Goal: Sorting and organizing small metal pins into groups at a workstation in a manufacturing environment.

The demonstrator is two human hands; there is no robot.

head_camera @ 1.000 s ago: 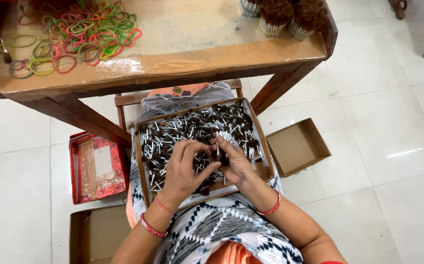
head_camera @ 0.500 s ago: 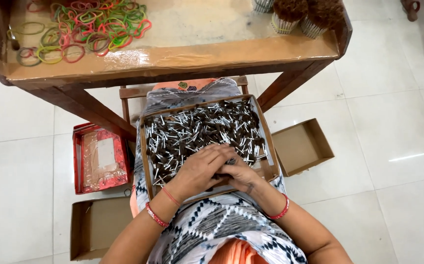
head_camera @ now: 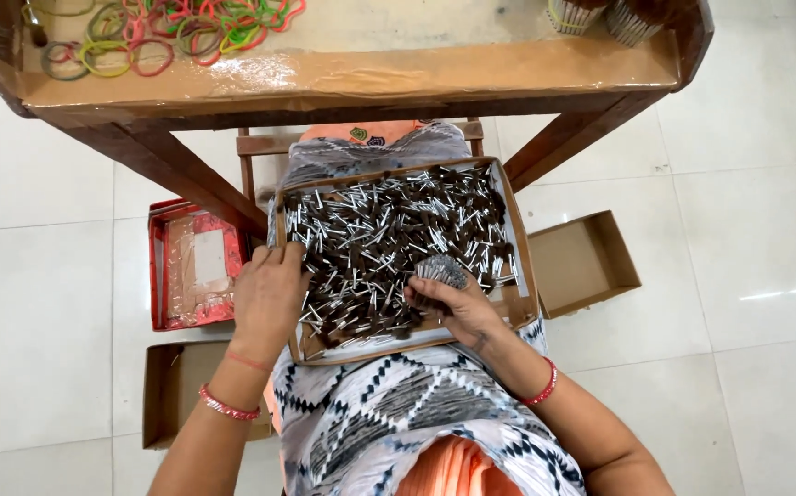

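- The brown wooden table (head_camera: 352,83) stands ahead of both hands, well apart from them; its slanted legs descend on either side of the lap.
- The shallow brown cardboard tray (head_camera: 519,266) rests on the person's lap, directly under both hands, and is filled with small dark sticks with silver ends (head_camera: 389,230).
- The open brown cardboard box (head_camera: 581,262) sits on the white floor just outside the right hand, beside the tray.
- The red box with a clear plastic lining (head_camera: 191,264) sits on the floor just outside the left hand.
- A second brown cardboard box (head_camera: 170,393) lies on the floor beside the left forearm, nearer the body.
- The coloured rubber bands (head_camera: 168,32) lie in a loose heap on the table top, far ahead of the left hand.
- The left hand (head_camera: 269,292) lies palm down at the tray's left edge, fingers loosely curled onto the sticks.
- The right hand (head_camera: 453,303) is closed around a tight round bundle of sticks (head_camera: 441,270), silver ends up, at the tray's near right portion.
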